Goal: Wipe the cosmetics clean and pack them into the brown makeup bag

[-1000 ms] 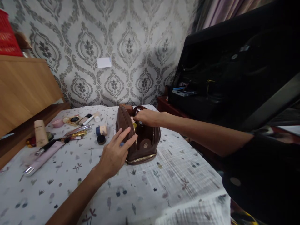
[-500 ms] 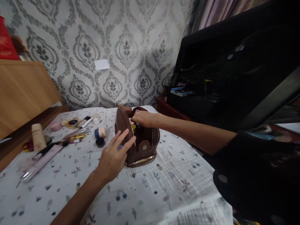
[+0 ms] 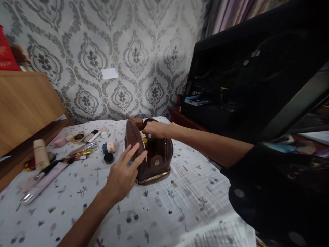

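The brown bag point(image 3: 151, 168) stands unzipped near the far edge of the cloth-covered table point(image 3: 154, 218), toward its far right corner; the left hand point(image 3: 122, 174) is open, fingers spread against the bag's left side; the right hand point(image 3: 155, 129) is in the bag's mouth, fingertips hidden, so its grip I cannot tell; a pink tube point(image 3: 48, 180) lies toward the left edge

The left hand point(image 3: 122, 173) rests on the side of an open brown bag point(image 3: 151, 168), the right hand point(image 3: 155, 130) is inside it, and a pink tube point(image 3: 48, 180) lies on the white cloth point(image 3: 185, 195).
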Demonstrator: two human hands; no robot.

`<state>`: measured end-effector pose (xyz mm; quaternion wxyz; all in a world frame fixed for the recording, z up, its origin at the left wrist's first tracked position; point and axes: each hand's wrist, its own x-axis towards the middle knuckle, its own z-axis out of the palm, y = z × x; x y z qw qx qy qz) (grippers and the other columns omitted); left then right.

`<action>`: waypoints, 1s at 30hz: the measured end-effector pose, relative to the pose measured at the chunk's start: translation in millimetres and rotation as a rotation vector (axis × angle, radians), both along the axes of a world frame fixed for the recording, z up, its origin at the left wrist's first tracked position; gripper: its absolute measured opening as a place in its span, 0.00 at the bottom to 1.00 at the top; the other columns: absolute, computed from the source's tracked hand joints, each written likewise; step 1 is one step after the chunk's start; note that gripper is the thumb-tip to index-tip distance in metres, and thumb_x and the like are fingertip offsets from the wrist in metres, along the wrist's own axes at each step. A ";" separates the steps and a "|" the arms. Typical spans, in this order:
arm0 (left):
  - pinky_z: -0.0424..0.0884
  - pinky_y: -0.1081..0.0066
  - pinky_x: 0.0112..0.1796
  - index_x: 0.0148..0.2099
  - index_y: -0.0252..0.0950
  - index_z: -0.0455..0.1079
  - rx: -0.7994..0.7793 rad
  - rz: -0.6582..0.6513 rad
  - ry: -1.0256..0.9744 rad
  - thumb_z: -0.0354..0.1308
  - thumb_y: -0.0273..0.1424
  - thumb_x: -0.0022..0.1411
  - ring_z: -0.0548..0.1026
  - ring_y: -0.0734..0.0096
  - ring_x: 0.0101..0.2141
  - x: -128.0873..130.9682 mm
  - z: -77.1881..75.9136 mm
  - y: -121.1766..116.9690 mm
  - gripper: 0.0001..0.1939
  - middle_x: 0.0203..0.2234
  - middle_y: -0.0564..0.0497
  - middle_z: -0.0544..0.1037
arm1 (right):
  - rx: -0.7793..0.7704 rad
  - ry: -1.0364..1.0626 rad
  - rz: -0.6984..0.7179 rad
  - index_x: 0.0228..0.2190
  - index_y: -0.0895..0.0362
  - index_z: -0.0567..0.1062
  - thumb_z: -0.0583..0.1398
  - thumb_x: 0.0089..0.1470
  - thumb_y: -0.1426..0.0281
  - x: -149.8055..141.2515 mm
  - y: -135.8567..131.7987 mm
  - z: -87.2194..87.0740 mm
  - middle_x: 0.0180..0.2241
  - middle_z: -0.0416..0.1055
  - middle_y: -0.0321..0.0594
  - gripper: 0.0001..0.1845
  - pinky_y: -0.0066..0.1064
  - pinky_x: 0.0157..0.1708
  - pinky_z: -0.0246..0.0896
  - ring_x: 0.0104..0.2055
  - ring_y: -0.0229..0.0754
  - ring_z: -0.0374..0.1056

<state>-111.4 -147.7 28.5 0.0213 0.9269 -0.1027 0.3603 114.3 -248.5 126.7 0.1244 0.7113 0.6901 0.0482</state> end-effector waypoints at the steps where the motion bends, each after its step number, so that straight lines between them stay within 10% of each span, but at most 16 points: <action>1: 0.72 0.54 0.55 0.68 0.44 0.56 -0.002 0.000 0.002 0.46 0.16 0.61 0.62 0.52 0.64 -0.1 0.0 0.3 0.35 0.66 0.44 0.60 | 0.001 -0.001 -0.013 0.39 0.61 0.78 0.57 0.55 0.84 -1.4 0.7 0.3 0.39 0.78 0.47 0.14 0.30 0.38 0.59 0.42 0.45 0.73; 30: 0.75 0.64 0.51 0.68 0.41 0.53 -0.178 0.053 0.050 0.46 0.24 0.68 0.70 0.62 0.59 -21.7 -29.1 18.2 0.27 0.63 0.42 0.65 | 0.051 -0.093 -0.096 0.45 0.55 0.80 0.57 0.60 0.73 -6.9 0.0 -9.6 0.42 0.79 0.49 0.14 0.33 0.37 0.62 0.46 0.50 0.74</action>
